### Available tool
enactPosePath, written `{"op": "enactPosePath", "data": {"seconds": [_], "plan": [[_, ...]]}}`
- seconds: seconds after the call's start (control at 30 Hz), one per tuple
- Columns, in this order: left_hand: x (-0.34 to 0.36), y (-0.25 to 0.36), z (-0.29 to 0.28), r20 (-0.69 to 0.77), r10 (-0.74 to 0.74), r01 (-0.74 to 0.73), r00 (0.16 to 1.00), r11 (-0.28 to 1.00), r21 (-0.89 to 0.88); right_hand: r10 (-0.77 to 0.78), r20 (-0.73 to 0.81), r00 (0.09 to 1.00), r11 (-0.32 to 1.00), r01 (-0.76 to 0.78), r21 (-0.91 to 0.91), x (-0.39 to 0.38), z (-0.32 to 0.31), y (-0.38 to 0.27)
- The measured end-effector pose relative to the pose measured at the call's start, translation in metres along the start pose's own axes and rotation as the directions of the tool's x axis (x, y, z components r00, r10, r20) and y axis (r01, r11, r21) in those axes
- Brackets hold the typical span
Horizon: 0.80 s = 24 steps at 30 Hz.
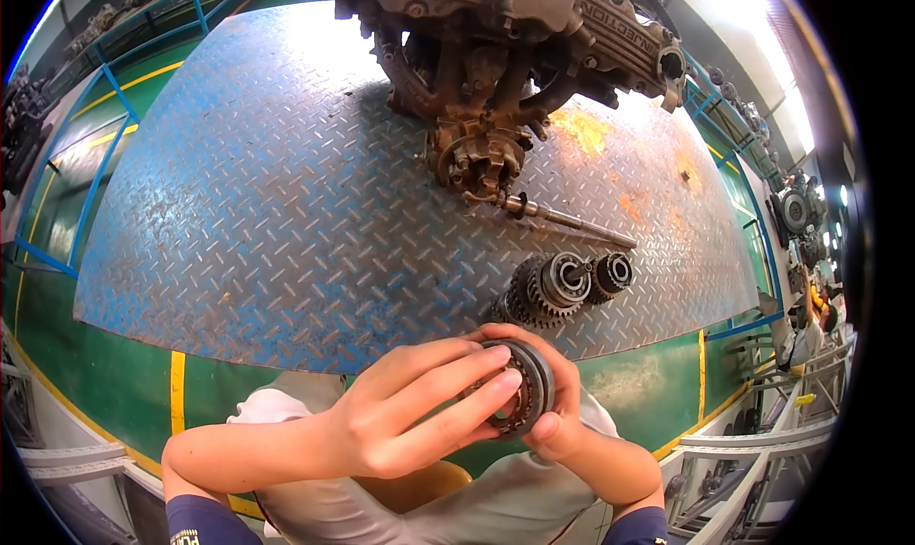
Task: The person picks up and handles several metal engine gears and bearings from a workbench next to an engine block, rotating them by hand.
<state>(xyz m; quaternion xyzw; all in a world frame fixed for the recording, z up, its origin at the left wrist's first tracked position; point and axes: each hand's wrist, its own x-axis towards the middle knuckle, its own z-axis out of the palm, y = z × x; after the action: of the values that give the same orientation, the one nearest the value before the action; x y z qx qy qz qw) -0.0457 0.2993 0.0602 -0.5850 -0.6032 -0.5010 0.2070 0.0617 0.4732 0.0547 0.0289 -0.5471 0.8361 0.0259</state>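
Observation:
Above my lap, close to the table's front edge, a dark metal gear ring (541, 385) with a grooved outer rim is held tilted on its side. My right hand (566, 407) wraps its far and right side, thumb at the lower rim. From the left, my left hand (410, 407) presses its fingertips on the ring's toothed inner face, which they partly cover. Just beyond, a gear cluster (553, 289) with a bearing lies on the plate beside a smaller gear with a bearing (612, 272). Behind these rests a long slim shaft (572, 223).
A worn blue diamond-plate tabletop (286, 221) spreads ahead of me. At its far middle stands a large rusty engine (486, 59). Blue railings (91, 173) flank the green floor (143, 392). Metal racks (762, 450) are at the right, where another person (818, 307) is partly visible.

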Motion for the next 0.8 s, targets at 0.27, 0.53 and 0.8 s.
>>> {"op": "enactPosePath", "data": {"seconds": [0.27, 0.53, 0.8], "plan": [[0.0006, 0.0013, -0.0006, -0.007, 0.032, -0.031, 0.999, 0.999, 0.042, 0.014, 0.005, 1.000, 1.000, -0.014, 0.011, 0.0003, 0.0024, -0.0041], [0.0004, 0.0023, -0.0017, 0.016, -0.016, 0.015, 1.000, 0.999, 0.038, 0.057, -0.020, 0.998, 0.998, -0.057, 0.006, -0.0007, 0.0023, -0.0040], [0.0028, 0.0033, -0.0052, 0.072, -0.046, 0.047, 0.996, 0.999, -0.012, 0.055, -0.002, 0.998, 0.998, -0.055, -0.013, -0.0002, 0.0008, -0.0059]]}}
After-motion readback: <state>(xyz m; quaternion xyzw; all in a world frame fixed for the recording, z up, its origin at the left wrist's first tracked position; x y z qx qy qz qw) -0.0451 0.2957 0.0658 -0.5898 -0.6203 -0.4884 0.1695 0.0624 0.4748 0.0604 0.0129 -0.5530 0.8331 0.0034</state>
